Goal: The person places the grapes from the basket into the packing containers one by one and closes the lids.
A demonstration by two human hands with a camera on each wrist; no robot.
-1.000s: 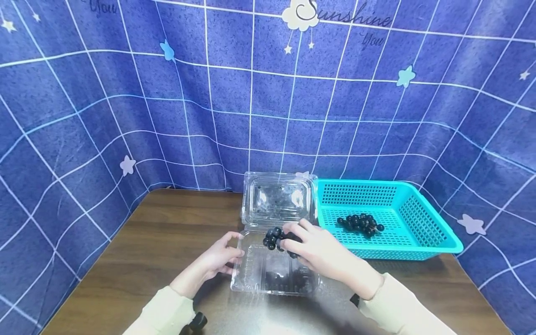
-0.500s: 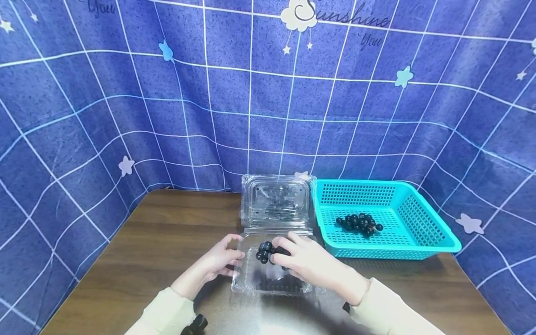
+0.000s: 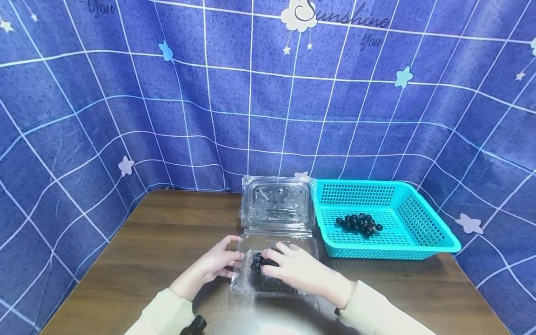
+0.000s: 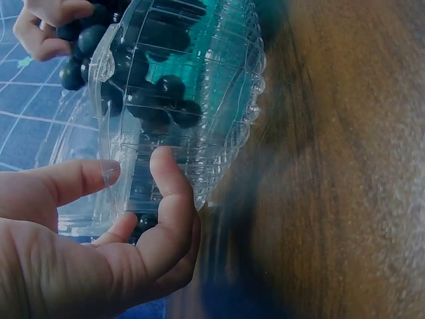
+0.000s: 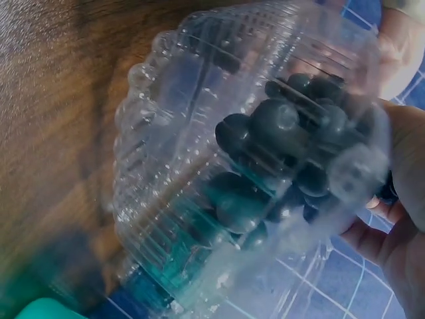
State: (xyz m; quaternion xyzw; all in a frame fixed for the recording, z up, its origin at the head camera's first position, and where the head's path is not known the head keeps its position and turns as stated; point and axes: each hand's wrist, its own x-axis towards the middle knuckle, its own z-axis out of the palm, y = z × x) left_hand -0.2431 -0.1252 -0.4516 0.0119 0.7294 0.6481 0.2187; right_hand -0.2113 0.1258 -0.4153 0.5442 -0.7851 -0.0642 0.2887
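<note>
A clear plastic clamshell container [image 3: 268,294] stands at the middle of the table with its lid [image 3: 278,202] thrown back. My left hand [image 3: 217,260] holds its left side, thumb and fingers at the rim and outer wall. Down inside the tray, my right hand [image 3: 293,270] grips a bunch of dark grapes [image 3: 255,263], covering much of it. In the left wrist view, dark grapes [image 4: 169,86] show through the ribbed wall, with others above the rim by the right fingers. The right wrist view shows grapes [image 5: 279,126] behind the clear plastic too.
A turquoise plastic basket [image 3: 393,253] stands right beside the container and holds another bunch of dark grapes [image 3: 360,224]. The wooden table [image 3: 180,218] runs back to a blue curtain [image 3: 188,116] with white grid lines, which also hangs along both sides.
My right hand has moved down and to the left, carrying the grapes from above the container into it. The left hand has stayed at the container's side.
</note>
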